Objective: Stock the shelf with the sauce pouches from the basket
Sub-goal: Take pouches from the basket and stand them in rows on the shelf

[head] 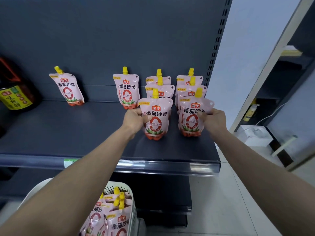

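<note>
Pink sauce pouches with yellow caps stand on the dark grey shelf (85, 133). My left hand (134, 119) grips the left side of a front pouch (157, 120) that stands upright on the shelf. My right hand (214, 119) pinches the right edge of another front pouch (190, 120), also upright. Behind each stand two more pouches in a row. Single pouches stand farther back at the middle (127, 90) and at the left (68, 88). Below, a white basket (132, 201) holds several more pouches (117, 217).
A dark soy sauce bottle (16, 92) with a yellow label stands at the shelf's far left. The shelf's upright post (216, 43) bounds the right side. Pale floor tiles (221, 201) lie to the right, with another rack and a white box (255, 135) beyond.
</note>
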Action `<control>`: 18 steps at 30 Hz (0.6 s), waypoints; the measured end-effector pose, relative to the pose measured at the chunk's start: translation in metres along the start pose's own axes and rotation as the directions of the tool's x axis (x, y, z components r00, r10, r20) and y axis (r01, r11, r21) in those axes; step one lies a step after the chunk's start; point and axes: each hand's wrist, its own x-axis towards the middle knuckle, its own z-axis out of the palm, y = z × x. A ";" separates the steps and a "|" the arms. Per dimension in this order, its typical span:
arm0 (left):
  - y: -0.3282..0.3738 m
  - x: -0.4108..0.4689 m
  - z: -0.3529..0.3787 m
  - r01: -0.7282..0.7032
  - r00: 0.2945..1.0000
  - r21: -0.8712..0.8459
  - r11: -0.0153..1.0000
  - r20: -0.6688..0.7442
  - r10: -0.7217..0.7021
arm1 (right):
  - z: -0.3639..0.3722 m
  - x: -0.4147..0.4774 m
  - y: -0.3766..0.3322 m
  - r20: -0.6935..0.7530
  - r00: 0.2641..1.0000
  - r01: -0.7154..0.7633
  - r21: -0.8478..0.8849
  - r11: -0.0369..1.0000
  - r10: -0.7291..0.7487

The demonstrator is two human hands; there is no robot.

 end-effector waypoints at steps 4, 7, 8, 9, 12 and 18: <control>-0.003 0.006 0.002 0.004 1.000 -0.008 1.000 -0.009 -0.004 | 0.001 0.007 0.005 0.036 0.999 -0.008 0.013 1.000 0.007; -0.003 0.010 0.004 0.004 1.000 -0.014 1.000 0.003 -0.003 | 0.001 0.012 0.005 0.060 0.998 0.010 0.010 1.000 -0.010; -0.002 0.011 0.004 0.002 1.000 -0.016 1.000 0.007 -0.002 | 0.002 0.013 0.005 0.067 0.998 0.016 0.014 1.000 -0.017; -0.002 0.012 0.004 -0.001 1.000 -0.014 1.000 0.010 0.001 | 0.002 0.014 0.005 0.071 0.997 0.020 0.019 1.000 -0.021; -0.002 0.013 0.005 -0.007 1.000 -0.008 1.000 0.021 0.007 | 0.002 0.017 0.006 0.078 0.996 0.033 0.017 0.999 -0.035; -0.004 0.014 0.006 -0.012 0.999 -0.004 1.000 0.047 0.012 | 0.000 0.019 0.006 0.097 0.994 0.042 -0.008 0.999 -0.041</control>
